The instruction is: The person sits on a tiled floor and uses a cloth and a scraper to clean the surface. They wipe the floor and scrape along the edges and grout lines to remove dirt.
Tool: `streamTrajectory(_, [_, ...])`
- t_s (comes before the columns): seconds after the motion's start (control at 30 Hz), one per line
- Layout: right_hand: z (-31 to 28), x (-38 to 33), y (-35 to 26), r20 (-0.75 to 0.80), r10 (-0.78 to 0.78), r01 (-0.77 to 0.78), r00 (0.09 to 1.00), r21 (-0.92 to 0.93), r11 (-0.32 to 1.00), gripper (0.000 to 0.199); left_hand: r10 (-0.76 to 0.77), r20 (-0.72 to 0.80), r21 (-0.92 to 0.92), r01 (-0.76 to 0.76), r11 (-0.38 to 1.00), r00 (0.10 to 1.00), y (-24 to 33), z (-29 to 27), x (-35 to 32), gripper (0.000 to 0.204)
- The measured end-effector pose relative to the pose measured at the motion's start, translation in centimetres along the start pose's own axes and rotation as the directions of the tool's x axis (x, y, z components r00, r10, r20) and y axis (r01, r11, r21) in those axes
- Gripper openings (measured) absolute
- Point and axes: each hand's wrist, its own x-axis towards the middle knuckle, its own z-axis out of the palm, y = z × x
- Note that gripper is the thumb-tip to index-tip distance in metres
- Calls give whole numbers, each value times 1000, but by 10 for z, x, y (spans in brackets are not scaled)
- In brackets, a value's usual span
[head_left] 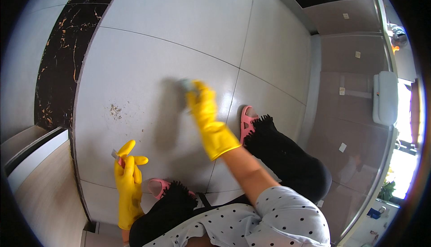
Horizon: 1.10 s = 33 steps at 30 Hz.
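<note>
Both of my hands wear yellow rubber gloves. My right hand (204, 105) reaches out over the pale floor tiles, its fingers closed round a small grey-green thing (186, 84). That thing is blurred and half hidden by the glove, so its kind is unclear. Low on the left, my left hand (129, 179) pinches a small flat grey piece with a red part (117, 156), like a small scraper. Its other fingers stick out. Between the hands and the dark border, a little heap of brownish crumbs (115, 111) lies on the tile, with specks scattered round it.
My pink sandals (247, 122) stand on the tiles below my knees. A dark marbled strip (65, 63) edges the floor at left, with a wooden panel (49, 193) nearer me. Brownish cabinet fronts (345, 112) line the right side. A white box (385, 98) projects there.
</note>
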Motion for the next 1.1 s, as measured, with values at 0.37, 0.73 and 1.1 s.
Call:
streamTrajectory(0.37, [24, 13, 47, 137, 79, -41, 987, -261, 965, 18, -20, 68, 64, 16, 998, 997, -5, 4, -2, 32])
streamTrajectory(0.73, [16, 35, -13, 21, -64, 63, 998, 25, 998, 39, 14, 40, 12, -14, 1000, 999, -32, -17, -1, 31])
streamTrajectory(1.1, [117, -25, -117, 438, -46, 17, 898, 71, 997, 40, -129, 98, -308, 153, 939, 987, -83, -70, -22, 33])
